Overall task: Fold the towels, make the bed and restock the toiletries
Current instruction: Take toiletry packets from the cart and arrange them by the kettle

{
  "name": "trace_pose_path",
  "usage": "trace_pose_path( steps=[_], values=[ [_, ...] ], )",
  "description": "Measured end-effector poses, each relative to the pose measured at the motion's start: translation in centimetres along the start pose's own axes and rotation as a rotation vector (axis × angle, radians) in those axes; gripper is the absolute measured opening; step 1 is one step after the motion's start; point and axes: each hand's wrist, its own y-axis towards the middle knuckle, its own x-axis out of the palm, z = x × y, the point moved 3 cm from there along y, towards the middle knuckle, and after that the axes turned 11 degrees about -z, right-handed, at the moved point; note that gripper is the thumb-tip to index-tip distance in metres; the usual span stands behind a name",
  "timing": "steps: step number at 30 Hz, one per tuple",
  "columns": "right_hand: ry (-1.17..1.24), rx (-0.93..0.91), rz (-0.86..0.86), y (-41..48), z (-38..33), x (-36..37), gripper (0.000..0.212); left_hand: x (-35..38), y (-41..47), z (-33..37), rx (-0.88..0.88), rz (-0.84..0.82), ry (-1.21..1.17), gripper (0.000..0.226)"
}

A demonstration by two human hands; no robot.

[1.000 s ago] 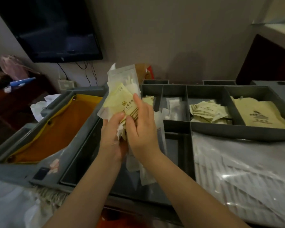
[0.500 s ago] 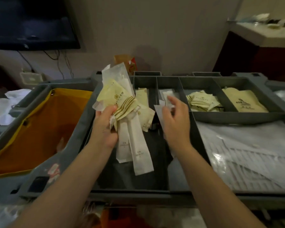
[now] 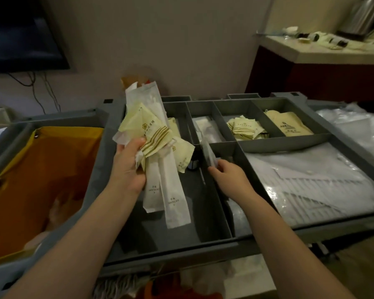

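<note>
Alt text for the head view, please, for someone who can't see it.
The left hand grips a bunch of toiletry packets above a grey divided cart tray, while the right hand pinches a clear packet beside a divider. An orange bag sits at the left.

Single head-worn view, looking forward and down, close over the grey cart tray (image 3: 289,145) toward the wall (image 3: 160,39).

Cart tray (image 3: 203,248) w/ sachets (image 3: 245,128), maybe slippers (image 3: 311,186)

Left hand (image 3: 127,169) — fistful of packets (image 3: 152,131)
</note>
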Motion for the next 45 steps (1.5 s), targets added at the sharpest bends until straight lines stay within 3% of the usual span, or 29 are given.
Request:
trace_pose_path(
  steps=[2,7,11,16,18,21,24,27,29,33,38,45],
  values=[
    [0.054,-0.024,0.071,-0.2,-0.1,-0.5,0.011,0.3,0.3,0.1,0.011,-0.005,-0.014,0.049],
    [0.227,-0.133,0.205,1.1,-1.2,-3.1,0.014,1.3,1.5,0.2,0.030,-0.001,-0.070,0.049],
    [0.484,-0.091,0.088,4.5,-3.2,-5.3,0.020,2.4,2.9,0.4,0.054,0.024,-0.087,0.048],
    [0.440,-0.148,-0.010,10.6,-5.7,-6.7,0.031,3.3,4.0,0.1,0.118,0.083,-0.097,0.046],
    [0.404,-0.111,-0.018,12.8,-5.8,-6.7,0.047,3.8,4.3,-0.2,0.142,0.110,-0.106,0.046],
    [0.066,-0.120,0.081,13.9,-5.8,-6.2,0.068,3.9,4.0,-0.8,0.137,0.153,-0.095,0.045],
    [0.030,-0.371,0.115,11.4,-7.0,-4.5,0.043,3.6,3.8,-0.9,0.144,0.141,-0.102,0.047],
    [0.230,-0.579,-0.019,7.7,-8.5,-2.3,0.013,3.6,4.0,-0.7,0.180,0.134,-0.058,0.055],
    [0.265,-0.633,-0.123,6.5,-8.8,-0.9,0.010,3.6,4.0,-0.9,0.186,0.134,-0.040,0.056],
    [0.127,-0.607,-0.118,6.4,-8.4,0.1,0.031,3.8,3.9,-1.3,0.166,0.094,-0.004,0.059],
    [0.311,-0.569,-0.191,6.7,-8.1,-0.9,0.008,4.9,3.7,-1.3,0.184,-0.041,0.039,0.063],
    [0.495,-0.400,-0.291,7.6,-7.3,-1.4,0.011,5.0,3.5,-1.8,0.104,-0.066,0.103,0.073]
  ],
)
